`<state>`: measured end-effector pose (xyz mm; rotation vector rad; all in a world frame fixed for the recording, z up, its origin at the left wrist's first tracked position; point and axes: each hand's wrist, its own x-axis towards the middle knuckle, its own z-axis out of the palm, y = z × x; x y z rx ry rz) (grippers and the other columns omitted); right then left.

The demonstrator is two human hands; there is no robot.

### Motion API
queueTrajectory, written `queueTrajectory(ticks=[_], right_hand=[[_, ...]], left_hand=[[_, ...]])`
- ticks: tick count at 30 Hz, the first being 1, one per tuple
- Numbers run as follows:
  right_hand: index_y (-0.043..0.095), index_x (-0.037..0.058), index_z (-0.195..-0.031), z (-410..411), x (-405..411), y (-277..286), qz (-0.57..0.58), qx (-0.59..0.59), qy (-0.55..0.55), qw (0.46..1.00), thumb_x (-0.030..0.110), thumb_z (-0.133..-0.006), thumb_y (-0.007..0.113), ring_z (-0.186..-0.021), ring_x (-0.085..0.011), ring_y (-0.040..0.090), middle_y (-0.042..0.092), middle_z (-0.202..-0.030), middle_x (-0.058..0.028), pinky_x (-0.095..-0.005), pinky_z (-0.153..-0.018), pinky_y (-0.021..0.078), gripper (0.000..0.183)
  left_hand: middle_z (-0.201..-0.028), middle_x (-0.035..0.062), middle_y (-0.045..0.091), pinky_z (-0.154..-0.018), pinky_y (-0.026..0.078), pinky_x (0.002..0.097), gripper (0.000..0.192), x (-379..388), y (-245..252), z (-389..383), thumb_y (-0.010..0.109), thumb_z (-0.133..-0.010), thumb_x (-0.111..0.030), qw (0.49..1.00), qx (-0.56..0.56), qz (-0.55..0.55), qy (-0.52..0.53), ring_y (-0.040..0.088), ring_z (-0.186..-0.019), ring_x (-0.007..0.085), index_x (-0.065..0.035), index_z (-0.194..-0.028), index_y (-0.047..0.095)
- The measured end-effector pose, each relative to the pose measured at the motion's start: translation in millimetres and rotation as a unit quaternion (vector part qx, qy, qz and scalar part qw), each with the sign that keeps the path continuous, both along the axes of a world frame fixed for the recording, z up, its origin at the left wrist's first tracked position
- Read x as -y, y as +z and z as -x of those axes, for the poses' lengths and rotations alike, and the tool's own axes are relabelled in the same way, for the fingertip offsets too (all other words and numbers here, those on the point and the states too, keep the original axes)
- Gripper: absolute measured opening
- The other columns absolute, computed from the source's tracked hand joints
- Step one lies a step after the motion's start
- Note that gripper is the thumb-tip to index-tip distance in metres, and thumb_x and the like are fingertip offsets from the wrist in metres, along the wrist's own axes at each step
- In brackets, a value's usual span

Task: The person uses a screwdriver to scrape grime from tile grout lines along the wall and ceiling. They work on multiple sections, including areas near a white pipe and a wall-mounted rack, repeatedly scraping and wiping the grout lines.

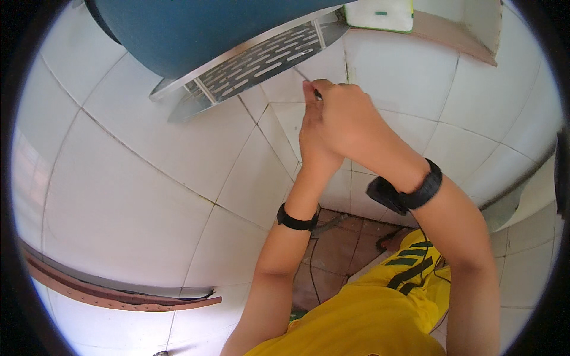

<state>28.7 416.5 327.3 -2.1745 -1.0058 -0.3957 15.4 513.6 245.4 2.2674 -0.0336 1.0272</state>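
Observation:
My left hand (312, 113) and my right hand (349, 109) are pressed together in front of the tiled corner, below a slotted metal shelf. Between their fingertips they grip a thin metal rod (302, 74), which points up and left towards the shelf's underside. A small black part (317, 94) shows between the fingers; the rest is covered by the hands, so the exact kind of tool cannot be told. The slotted metal shelf (267, 62) is fixed by the wall, with a large blue rounded container (187, 31) on it.
A white box-like pack (379, 15) stands on a brown ledge (454, 38) at the upper right. A brown strip (124, 302) juts from the tiled wall at lower left. Thin black cables (313, 276) hang near the reddish floor tiles (329, 262). A pale curved surface (530, 196) lies at right.

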Motion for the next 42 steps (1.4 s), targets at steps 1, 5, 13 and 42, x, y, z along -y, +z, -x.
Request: queueTrajectory(ticks=[1, 5, 13, 42], right_hand=[[0.063, -0.0064, -0.122, 2, 6, -1, -0.002, 0.006, -0.006, 1.000, 0.011, -0.087, 0.061, -0.081, -0.0476, 0.069, 0.070, -0.089, -0.0294, -0.0493, -0.074, 0.0567, 0.040], [0.063, -0.0068, -0.116, 2, 11, -1, -0.029, 0.033, -0.013, 0.999, 0.012, -0.086, 0.061, -0.081, -0.0484, 0.069, 0.069, -0.089, -0.0301, -0.0505, -0.073, 0.0572, 0.035], [0.063, -0.0045, -0.123, -11, -3, -6, 0.029, 0.013, 0.027, 0.999, 0.010, -0.087, 0.061, -0.080, -0.0457, 0.069, 0.069, -0.086, -0.0289, -0.0493, -0.071, 0.0568, 0.039], [0.063, -0.0077, -0.106, -5, -1, -11, -0.084, 0.044, 0.001, 0.995, 0.013, -0.094, 0.058, -0.078, -0.0475, 0.069, 0.068, -0.083, -0.0314, -0.0516, -0.068, 0.0577, 0.025]], left_hand=[[-0.139, 0.0233, 0.058, -0.096, 0.051, 0.0400, 0.089, 3, -1, 2, 0.072, -0.089, -0.033, 1.000, 0.019, -0.012, -0.003, 0.060, -0.123, 0.0359, -0.0008, -0.157, 0.025], [-0.137, 0.0244, 0.059, -0.094, 0.052, 0.0399, 0.093, 9, -1, -1, 0.073, -0.087, -0.030, 0.999, 0.041, -0.020, 0.002, 0.061, -0.121, 0.0377, 0.0025, -0.157, 0.022], [-0.134, 0.0266, 0.060, -0.090, 0.054, 0.0398, 0.100, -5, -3, 9, 0.076, -0.085, -0.026, 0.999, -0.013, 0.039, 0.008, 0.063, -0.116, 0.0412, 0.0092, -0.157, 0.017], [-0.146, 0.0286, 0.049, -0.097, 0.050, 0.0429, 0.098, -6, 4, 4, 0.074, -0.086, -0.027, 0.993, 0.040, -0.108, 0.019, 0.059, -0.116, 0.0409, 0.0100, -0.157, 0.017]])
